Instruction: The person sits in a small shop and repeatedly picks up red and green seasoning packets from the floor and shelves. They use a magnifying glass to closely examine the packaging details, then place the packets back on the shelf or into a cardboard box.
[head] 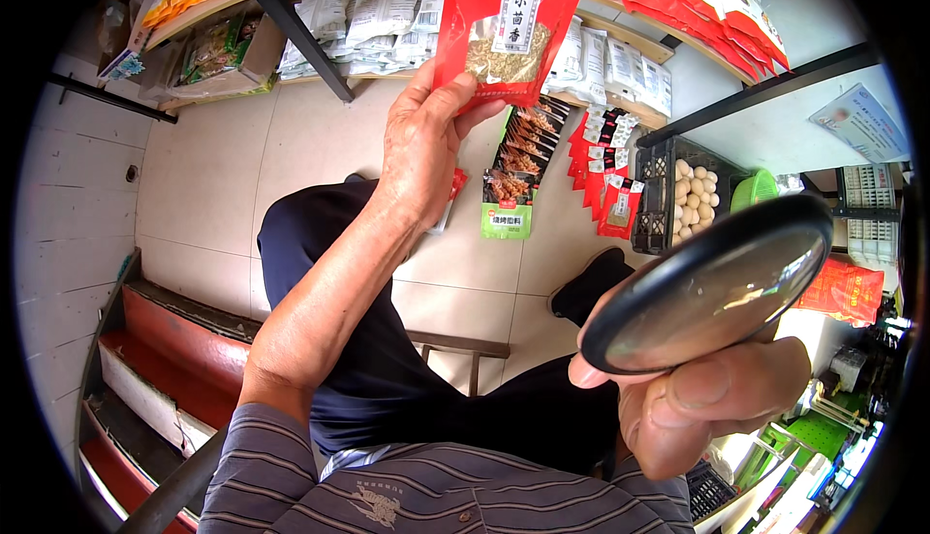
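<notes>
My left hand (425, 134) pinches the lower edge of a red spice packet (522, 58), thumb in front. Dried seeds show through its clear window, and its label bears writing. Close to the camera, my right hand (705, 403) grips a round, black-rimmed magnifying glass (708, 287), whose lens is tilted. A fanned row of black-and-green seasoning packets (512, 196) lies on the floor below the held packet. Beside it are overlapping rows of small red packets (610, 171). Behind my left wrist another red-and-white packet (454, 196) is partly hidden.
A black plastic crate (650, 196) holds several eggs (694, 196), right of the packets. White bags (385, 11) line the low shelf ahead; red-and-white bags (697, 11) sit higher. Red steps (174, 360) rise at left. A wooden bar (458, 344) shows between my legs.
</notes>
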`<state>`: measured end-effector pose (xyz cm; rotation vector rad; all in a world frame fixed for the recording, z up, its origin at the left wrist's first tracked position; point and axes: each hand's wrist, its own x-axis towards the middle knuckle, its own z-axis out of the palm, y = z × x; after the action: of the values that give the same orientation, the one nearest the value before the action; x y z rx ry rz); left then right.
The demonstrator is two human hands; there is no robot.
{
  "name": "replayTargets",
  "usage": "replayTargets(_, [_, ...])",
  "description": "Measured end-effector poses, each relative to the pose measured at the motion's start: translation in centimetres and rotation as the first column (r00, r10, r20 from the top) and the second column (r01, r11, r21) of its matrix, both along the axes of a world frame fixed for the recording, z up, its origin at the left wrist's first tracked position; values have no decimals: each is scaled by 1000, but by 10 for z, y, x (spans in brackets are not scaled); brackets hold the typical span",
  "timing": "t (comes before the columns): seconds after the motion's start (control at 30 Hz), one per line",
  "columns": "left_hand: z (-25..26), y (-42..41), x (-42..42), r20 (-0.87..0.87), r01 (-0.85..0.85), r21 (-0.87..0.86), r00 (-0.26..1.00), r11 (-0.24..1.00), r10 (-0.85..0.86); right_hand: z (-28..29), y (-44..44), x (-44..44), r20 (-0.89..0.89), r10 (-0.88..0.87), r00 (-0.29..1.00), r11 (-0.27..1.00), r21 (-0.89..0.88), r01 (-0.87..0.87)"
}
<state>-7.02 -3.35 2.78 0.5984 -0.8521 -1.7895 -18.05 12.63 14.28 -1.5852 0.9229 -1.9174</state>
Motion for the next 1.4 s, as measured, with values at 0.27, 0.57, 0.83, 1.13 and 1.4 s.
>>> replayTargets(0.27, [-1,-1,0,-11,-10,-9,1000,1000,10,-1,9,1,142,-25,990,996,91,12])
replayTargets(0.57, [0,-1,2,-26,-24,1,999,1000,24,18,15,7,418,-179,891,913,408,-7])
replayTargets(0.83, [0,-3,2,-42,-10,34,999,999,11,28,16,-6,345,-95,934,854,510,-102])
replayTargets(1.13, [1,-3,3,-52,1,36,999,999,1,20,13,10,-5,-171,985,954,248,167])
replayTargets(1.4, [0,-8,4,-45,24,65,999,998,-21,18,14,12,-74,-177,981,950,249,190])
